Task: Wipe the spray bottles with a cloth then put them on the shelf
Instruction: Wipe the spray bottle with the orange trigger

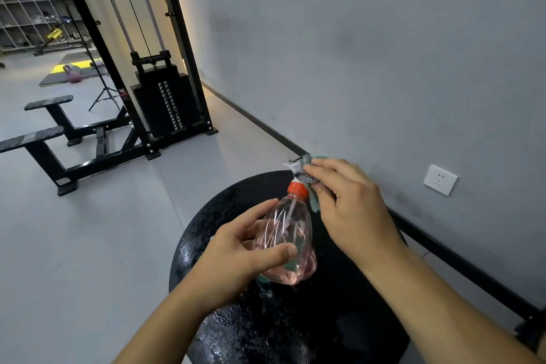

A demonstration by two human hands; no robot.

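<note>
My left hand [245,248] grips a clear pink spray bottle [288,233] by its body, holding it above a round black table [233,331]. The bottle has an orange collar [297,189] and a white spray nozzle [291,168] pointing left. My right hand [348,210] holds a teal and checked cloth [308,177] wrapped against the spray head, fingers curled round it. Most of the cloth is hidden behind my fingers.
A grey wall with a white socket [440,180] runs along the right, with a black skirting rail [461,263] below. A black cable weight machine [165,103] and bench frame [59,139] stand on the grey floor to the left. Cubby shelving [32,15] lines the far back left.
</note>
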